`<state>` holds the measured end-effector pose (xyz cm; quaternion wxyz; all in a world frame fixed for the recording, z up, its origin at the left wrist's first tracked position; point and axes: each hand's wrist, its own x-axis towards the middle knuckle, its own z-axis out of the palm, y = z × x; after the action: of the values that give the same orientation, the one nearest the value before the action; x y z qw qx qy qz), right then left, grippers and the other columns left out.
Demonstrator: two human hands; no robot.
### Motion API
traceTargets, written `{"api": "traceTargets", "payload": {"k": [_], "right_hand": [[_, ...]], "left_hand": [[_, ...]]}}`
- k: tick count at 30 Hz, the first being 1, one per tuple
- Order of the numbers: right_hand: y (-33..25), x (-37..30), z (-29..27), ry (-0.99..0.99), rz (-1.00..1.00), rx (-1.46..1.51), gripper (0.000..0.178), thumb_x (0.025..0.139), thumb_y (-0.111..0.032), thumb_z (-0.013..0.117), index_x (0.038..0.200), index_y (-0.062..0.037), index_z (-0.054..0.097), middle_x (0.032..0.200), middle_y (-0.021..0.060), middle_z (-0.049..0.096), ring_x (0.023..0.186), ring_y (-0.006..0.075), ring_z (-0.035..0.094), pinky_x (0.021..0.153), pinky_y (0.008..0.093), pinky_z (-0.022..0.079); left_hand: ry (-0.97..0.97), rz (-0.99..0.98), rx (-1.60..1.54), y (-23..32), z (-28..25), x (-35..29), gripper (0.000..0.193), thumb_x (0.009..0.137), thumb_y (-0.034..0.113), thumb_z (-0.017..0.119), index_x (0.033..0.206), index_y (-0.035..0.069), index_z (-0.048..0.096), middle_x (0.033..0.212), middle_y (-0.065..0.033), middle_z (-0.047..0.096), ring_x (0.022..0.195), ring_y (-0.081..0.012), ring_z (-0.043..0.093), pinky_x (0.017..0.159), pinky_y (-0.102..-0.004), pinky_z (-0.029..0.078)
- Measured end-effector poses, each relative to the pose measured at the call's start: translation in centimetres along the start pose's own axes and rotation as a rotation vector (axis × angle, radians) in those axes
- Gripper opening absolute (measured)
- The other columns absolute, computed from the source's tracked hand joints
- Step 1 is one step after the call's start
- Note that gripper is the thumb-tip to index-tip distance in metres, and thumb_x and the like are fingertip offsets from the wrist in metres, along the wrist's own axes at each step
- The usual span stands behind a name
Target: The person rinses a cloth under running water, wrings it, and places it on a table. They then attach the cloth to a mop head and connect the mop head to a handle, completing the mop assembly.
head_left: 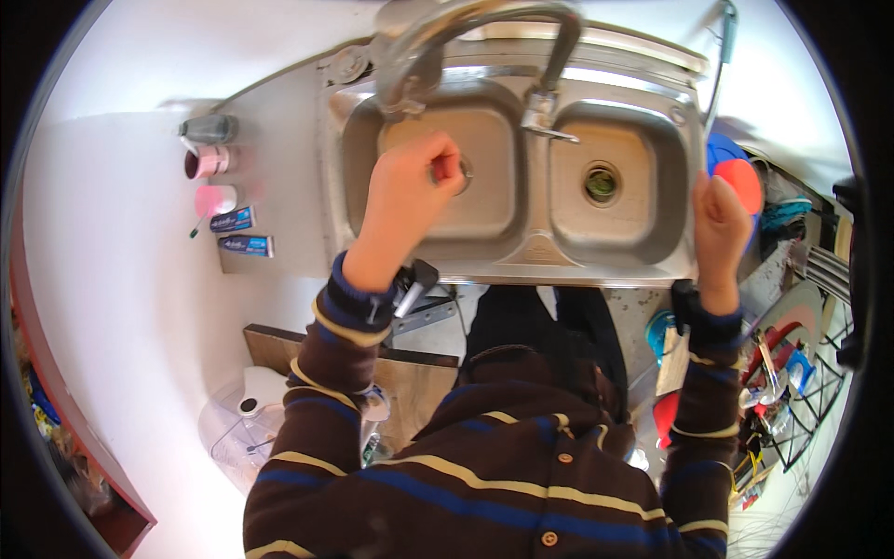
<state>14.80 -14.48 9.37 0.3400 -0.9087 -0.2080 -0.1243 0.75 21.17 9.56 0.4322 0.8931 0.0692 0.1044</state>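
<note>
My left hand is held over the left basin of a steel double sink, its fingers curled in. Whatever it holds, if anything, is hidden; part of the drain shows beside the fingertips. My right hand is closed at the sink's right rim, next to a round red object. Its fingers hide whatever might be in it. A curved faucet arches above the left basin, and its lever sits between the basins. Green scraps lie in the drain of the right basin.
On the left counter stand a grey bottle, a pink cup, a pink-and-white container and blue tubes. A blue object and a wire rack with utensils are at the right. A wooden board lies below the counter.
</note>
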Motion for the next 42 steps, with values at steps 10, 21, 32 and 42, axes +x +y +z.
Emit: {"api": "traceTargets", "payload": {"k": [10, 21, 32, 42], "right_hand": [[10.0, -8.3, -1.7, -0.349, -0.060, -0.042, 0.049, 0.073, -0.009, 0.073, 0.119, -0.0109, 0.058, 0.142, 0.0171, 0.041, 0.125, 0.0409, 0.046, 0.100, 0.0478, 0.042], [20.8, -7.2, -15.6, 0.233, 0.380, -0.281, 0.024, 0.082, -0.014, 0.068, 0.104, -0.0073, 0.060, 0.100, 0.0104, 0.048, 0.090, 0.0237, 0.049, 0.080, 0.0343, 0.041], [19.3, -12.1, -32.4, 0.395, 0.683, 0.253, 0.032, 0.083, -0.010, 0.065, 0.113, -0.0044, 0.056, 0.100, 0.0096, 0.054, 0.097, 0.0214, 0.054, 0.090, 0.0349, 0.044], [13.6, -19.9, -35.0, 0.674, 0.836, 0.272, 0.029, 0.089, -0.008, 0.063, 0.117, -0.0068, 0.055, 0.101, 0.0042, 0.055, 0.099, 0.0141, 0.054, 0.086, 0.0302, 0.045]], "left_hand": [[-0.287, -0.042, 0.457, -6.0, 8.2, -1.9, 0.051, 0.081, 0.024, 0.074, 0.127, 0.012, 0.056, 0.146, -0.0173, 0.039, 0.128, -0.0385, 0.045, 0.102, -0.0428, 0.043], [-0.247, -0.103, 0.382, 9.5, 25.1, 5.5, 0.018, 0.092, 0.022, 0.057, 0.099, 0.009, 0.067, 0.107, -0.0093, 0.065, 0.098, -0.0326, 0.062, 0.080, -0.0425, 0.049], [0.068, 0.216, 0.296, 10.9, 41.5, 21.6, 0.070, 0.087, 0.043, 0.068, 0.131, -0.008, 0.046, 0.125, -0.0277, 0.054, 0.119, -0.0401, 0.052, 0.100, -0.0440, 0.043], [0.067, 0.006, -0.194, 5.1, 48.1, 26.3, 0.068, 0.082, 0.024, 0.080, 0.127, -0.003, 0.038, 0.124, -0.0232, 0.054, 0.101, -0.0263, 0.062, 0.083, -0.0362, 0.053]]}}
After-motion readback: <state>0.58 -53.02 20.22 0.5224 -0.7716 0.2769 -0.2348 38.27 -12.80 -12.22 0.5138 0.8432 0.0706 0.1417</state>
